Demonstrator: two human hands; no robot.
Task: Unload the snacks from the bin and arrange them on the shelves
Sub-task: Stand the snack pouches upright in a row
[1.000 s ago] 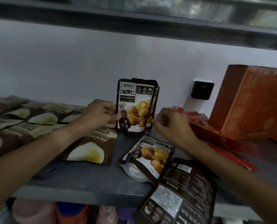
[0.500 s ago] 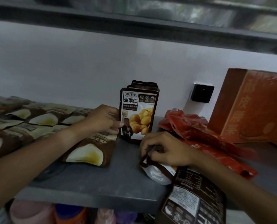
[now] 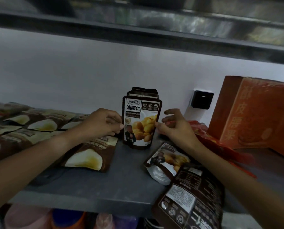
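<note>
Three brown chestnut pouches (image 3: 142, 123) stand upright one behind another at the middle of the grey shelf (image 3: 96, 187). My left hand (image 3: 104, 123) grips the left edge of the front pouch with curled fingers. My right hand (image 3: 174, 126) is at the pouch's right edge, thumb tip touching it and fingers spread, holding nothing. Another chestnut pouch (image 3: 166, 161) lies face up in front right. A further one (image 3: 190, 195) lies back side up, overhanging the shelf's front edge.
Brown pouches with a pale chip picture (image 3: 86, 156) lie flat across the shelf's left half. Red packets (image 3: 220, 146) and a large orange box (image 3: 253, 113) fill the right. A black wall socket (image 3: 202, 99) sits behind. Coloured items (image 3: 30, 219) show below; another shelf runs overhead.
My right hand left the lying pouch and rose to the right edge of the standing pouches. My left hand stayed at their left edge.
</note>
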